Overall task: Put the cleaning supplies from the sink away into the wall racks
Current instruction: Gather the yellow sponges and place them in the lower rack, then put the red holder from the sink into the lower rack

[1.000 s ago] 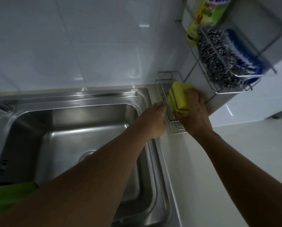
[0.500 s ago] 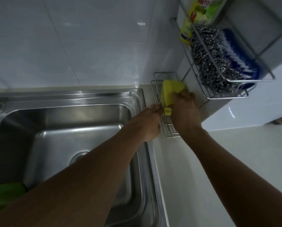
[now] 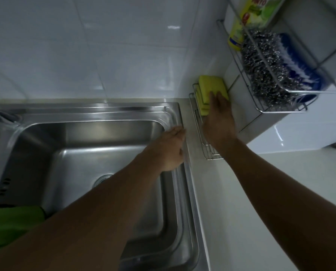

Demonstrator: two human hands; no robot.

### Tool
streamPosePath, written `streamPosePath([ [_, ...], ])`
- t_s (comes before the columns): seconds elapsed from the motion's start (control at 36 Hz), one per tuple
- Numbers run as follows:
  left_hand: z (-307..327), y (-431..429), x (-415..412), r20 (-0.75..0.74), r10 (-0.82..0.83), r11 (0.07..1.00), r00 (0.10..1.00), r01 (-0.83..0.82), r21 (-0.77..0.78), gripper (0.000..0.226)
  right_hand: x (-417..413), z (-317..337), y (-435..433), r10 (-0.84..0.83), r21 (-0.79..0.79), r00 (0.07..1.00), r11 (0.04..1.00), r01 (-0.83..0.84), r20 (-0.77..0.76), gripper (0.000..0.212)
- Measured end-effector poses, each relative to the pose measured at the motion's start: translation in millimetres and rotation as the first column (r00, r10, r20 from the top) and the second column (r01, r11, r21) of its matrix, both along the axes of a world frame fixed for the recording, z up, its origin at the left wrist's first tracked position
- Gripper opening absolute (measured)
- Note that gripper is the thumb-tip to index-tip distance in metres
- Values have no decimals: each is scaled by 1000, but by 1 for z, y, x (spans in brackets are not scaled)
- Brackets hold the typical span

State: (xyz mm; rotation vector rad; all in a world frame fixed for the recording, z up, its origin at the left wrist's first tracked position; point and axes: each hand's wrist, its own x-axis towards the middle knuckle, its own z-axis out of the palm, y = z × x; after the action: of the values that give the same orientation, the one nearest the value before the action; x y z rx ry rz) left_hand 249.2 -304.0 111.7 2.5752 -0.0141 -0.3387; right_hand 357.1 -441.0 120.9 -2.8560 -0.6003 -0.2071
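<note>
Stainless-steel sink basin (image 3: 108,137) sunk into a pale countertop (image 3: 280,192), white glossy wall tiles (image 3: 85,45) behind. Right hand (image 3: 219,122) laid flat, fingers extended, over a stack of yellow rectangular sponges (image 3: 212,89) sitting in the lower chrome wire rack (image 3: 197,122) fixed to the side wall just beyond the sink's right rim; fingertips resting on the top sponge, palm covering the near end of the stack, grip not closed around anything visible. Left hand (image 3: 169,149) empty and loosely open, fingers relaxed, hovering over the right edge of the sink, just beside the rack but apart from it. Upper chrome wire rack (image 3: 280,108) higher on the same wall, holding a mass of silvery steel-wool scourers (image 3: 261,71), a blue-and-white bristle brush (image 3: 298,69) beside them, and a yellow-green detergent bottle (image 3: 257,10) at the far end. Green cloth (image 3: 11,222) at the lower left by the sink's near edge.
</note>
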Motion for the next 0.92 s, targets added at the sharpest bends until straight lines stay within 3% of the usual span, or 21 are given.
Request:
streamPosePath([
  [0.08, 0, 21, -17, 2, 75, 997, 997, -75, 0, 66, -30, -1, 12, 55, 116, 997, 991, -60, 46, 69],
  [0.19, -3, 56, -43, 34, 152, 988, 988, -153, 19, 64, -67, -11, 34, 170, 151, 984, 973, -175, 45, 61],
  [0.42, -16, 137, -120, 89, 223, 967, 971, -232, 104, 57, -137, -39, 90, 369, 168, 924, 922, -350, -101, 63],
  [0.61, -36, 211, -210, -13, 331, 928, 943, -323, 184, 58, -199, -87, 138, 494, 153, 841, 869, -470, -220, 54],
  [0.78, -64, 266, -270, -7, 337, 908, 941, -323, 267, 60, -248, -113, 160, 579, 99, 713, 798, -594, -394, 69],
  [0.92, -89, 293, -298, 82, 210, 897, 974, -225, 380, 62, -274, -143, 174, 611, 79, 646, 752, -654, -458, 58],
])
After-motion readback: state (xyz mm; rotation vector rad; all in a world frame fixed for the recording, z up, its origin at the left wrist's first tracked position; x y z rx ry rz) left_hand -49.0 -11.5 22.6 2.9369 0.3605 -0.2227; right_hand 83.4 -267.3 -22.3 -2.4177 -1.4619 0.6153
